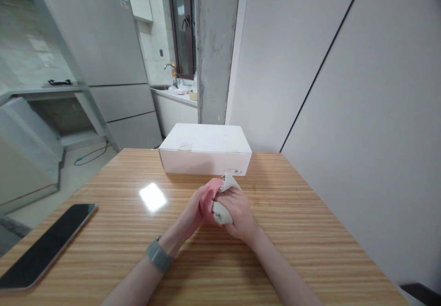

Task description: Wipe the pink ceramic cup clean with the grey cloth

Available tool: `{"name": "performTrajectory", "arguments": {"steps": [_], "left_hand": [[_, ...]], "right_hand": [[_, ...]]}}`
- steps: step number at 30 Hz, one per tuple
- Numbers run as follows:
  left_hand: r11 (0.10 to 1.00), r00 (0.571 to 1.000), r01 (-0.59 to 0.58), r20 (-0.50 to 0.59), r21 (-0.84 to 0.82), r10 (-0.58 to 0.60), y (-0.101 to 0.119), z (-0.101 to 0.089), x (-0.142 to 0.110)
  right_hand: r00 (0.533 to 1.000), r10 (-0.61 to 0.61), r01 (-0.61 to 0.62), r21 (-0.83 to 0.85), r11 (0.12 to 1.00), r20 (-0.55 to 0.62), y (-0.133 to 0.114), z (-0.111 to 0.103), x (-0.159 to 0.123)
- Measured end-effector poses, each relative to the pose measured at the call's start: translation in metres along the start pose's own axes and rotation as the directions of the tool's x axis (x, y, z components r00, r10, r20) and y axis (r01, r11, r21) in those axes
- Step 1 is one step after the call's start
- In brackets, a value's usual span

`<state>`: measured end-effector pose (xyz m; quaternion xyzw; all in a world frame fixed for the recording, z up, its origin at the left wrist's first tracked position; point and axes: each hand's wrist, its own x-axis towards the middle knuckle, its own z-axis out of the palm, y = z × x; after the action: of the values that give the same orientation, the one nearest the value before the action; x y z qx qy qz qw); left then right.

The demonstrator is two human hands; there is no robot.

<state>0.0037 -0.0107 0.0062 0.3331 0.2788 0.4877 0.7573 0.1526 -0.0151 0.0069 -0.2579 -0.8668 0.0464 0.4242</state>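
Cloth (222, 213) looks light and soft, best held around its bunched middle, as the right hand (238, 207) grips it, left hand (193, 207) clasping the pink item (208, 200).

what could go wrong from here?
1. The white cloth pokes out on both sides of the right hand, so a loose grip might let it unroll or slip.
2. The pink item, held in the left hand, could get pulled or creased, since both hands crowd it.
3. The phone lies close to the table's left edge; a stray knock might send it off.
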Motion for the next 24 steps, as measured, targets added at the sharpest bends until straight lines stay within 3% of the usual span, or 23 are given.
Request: {"name": "performTrajectory", "arguments": {"steps": [2, 5, 9, 12, 15, 19, 22, 24], "left_hand": [[0.999, 1.000, -0.011, -0.009, 0.038, 0.012, 0.000, -0.002, 0.001], [0.984, 0.997, -0.018, -0.066, 0.180, 0.030, 0.001, -0.004, 0.002], [0.955, 0.996, -0.029, -0.071, 0.294, 0.052, 0.002, -0.003, 0.001], [0.951, 0.992, -0.097, -0.043, 0.293, 0.115, 0.002, 0.000, 0.000], [0.916, 0.977, -0.176, -0.051, 0.359, 0.208, 0.005, 0.001, 0.001], [0.882, 0.962, -0.216, -0.065, 0.418, 0.267, 0.008, -0.006, 0.002], [0.907, 0.956, -0.174, -0.154, 0.384, 0.249, 0.008, -0.012, 0.004], [0.943, 0.945, -0.121, -0.255, 0.309, 0.204, 0.010, -0.014, 0.006]], "right_hand": [[0.998, -0.038, 0.039, -0.023, 0.999, 0.044, -0.002, 0.002, 0.001], [1.000, 0.008, -0.008, 0.024, 1.000, -0.002, -0.004, 0.002, 0.001], [0.975, 0.194, -0.172, 0.184, 0.968, -0.112, -0.002, 0.000, 0.001], [0.918, 0.364, -0.294, 0.346, 0.891, -0.157, 0.003, 0.003, 0.000], [0.818, 0.547, -0.389, 0.531, 0.753, -0.176, 0.007, 0.010, -0.001], [0.684, 0.718, -0.425, 0.729, 0.536, -0.130, 0.010, 0.018, -0.001], [0.511, 0.843, -0.397, 0.824, 0.404, -0.167, 0.023, 0.015, -0.004], [0.412, 0.890, -0.372, 0.855, 0.362, -0.197, 0.037, 0.007, -0.007]]}}
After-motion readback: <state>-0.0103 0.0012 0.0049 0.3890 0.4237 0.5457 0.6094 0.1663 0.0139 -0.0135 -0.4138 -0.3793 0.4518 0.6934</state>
